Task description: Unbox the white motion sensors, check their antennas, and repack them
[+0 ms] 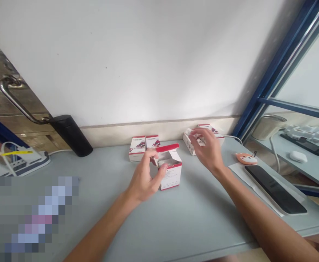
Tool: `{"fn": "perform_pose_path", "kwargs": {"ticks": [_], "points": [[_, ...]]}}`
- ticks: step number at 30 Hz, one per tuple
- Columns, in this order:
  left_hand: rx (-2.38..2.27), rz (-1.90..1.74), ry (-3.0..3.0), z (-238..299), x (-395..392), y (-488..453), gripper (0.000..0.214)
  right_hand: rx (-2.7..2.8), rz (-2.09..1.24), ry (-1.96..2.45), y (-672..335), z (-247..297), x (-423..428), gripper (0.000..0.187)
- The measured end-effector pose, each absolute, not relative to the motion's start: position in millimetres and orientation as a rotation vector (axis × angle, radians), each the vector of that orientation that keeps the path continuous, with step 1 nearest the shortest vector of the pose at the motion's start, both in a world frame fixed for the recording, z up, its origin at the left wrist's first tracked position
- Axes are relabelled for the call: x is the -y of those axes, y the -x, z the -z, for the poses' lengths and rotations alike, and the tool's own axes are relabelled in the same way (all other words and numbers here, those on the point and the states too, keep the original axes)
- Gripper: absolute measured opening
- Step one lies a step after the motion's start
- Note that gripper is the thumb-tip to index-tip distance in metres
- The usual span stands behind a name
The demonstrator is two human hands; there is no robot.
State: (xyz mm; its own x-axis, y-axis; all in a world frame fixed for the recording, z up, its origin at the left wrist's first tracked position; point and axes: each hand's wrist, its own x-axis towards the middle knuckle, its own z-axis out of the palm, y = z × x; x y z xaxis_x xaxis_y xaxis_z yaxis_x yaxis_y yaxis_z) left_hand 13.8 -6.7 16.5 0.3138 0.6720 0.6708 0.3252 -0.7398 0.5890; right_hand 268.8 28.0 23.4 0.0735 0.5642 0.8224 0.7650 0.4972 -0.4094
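My left hand (147, 180) grips a small white carton (171, 178) with red edges that stands upright on the grey table. Its red-lined lid is flipped open, and something pale, too unclear to name, shows inside. Farther back on the right, my right hand (207, 147) is closed, its fingertips at the top of another white box (188, 143). Those fingers hide much of that box and whatever they may hold. Behind this hand a further red-and-white box (216, 133) is partly covered.
Two red-and-white boxes (137, 147) stand side by side near the wall. A black cylinder (70, 134) and a power strip (25, 162) are on the left. At right lie a phone (275, 189) on paper (239, 169) and an orange animal-faced item (246, 158), beside a blue-framed mirror (298, 109).
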Motion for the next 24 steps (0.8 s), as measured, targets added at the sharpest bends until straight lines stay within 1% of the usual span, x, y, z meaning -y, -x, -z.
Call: {"fn": "perform_pose_path", "kwargs": {"ticks": [2, 4, 7, 9, 12, 14, 20, 22, 24], "points": [[-0.937, -1.377, -2.197, -16.2, 8.1, -13.3, 0.019, 1.524, 0.235, 0.847, -249.8, -39.0, -2.2, 0.014], [-0.929, -1.337, -2.161, -15.9, 9.4, -12.0, 0.028, 1.587, 0.253, 0.589, -228.4, -47.5, 22.6, 0.024], [-0.840, -1.292, -2.112, -16.5, 10.4, -10.6, 0.044, 1.829, 0.211, 0.419, -203.6, -45.0, 42.4, 0.034], [-0.801, -1.316, -2.088, -17.0, 10.8, -11.3, 0.044, 1.884, 0.169, 0.464, -196.7, -37.7, 41.9, 0.031], [-0.812, -1.375, -2.053, -16.2, 11.7, -14.7, 0.027, 1.901, 0.136, 0.658, -198.5, -28.5, 32.2, 0.023], [-0.826, -1.398, -2.040, -14.9, 12.4, -17.2, 0.020, 1.925, 0.176, 0.732, -202.5, -26.7, 27.3, 0.022], [-0.818, -1.421, -2.112, -13.1, 13.8, -21.2, 0.017, 1.892, 0.346, 0.715, -210.7, -35.9, 28.5, 0.027], [-0.835, -1.434, -2.134, -12.7, 13.6, -21.3, 0.013, 1.893, 0.389, 0.753, -213.8, -39.6, 29.5, 0.024], [-0.855, -1.465, -2.139, -11.7, 12.6, -21.3, 0.008, 1.933, 0.362, 0.814, -216.3, -41.9, 29.3, 0.017]]}}
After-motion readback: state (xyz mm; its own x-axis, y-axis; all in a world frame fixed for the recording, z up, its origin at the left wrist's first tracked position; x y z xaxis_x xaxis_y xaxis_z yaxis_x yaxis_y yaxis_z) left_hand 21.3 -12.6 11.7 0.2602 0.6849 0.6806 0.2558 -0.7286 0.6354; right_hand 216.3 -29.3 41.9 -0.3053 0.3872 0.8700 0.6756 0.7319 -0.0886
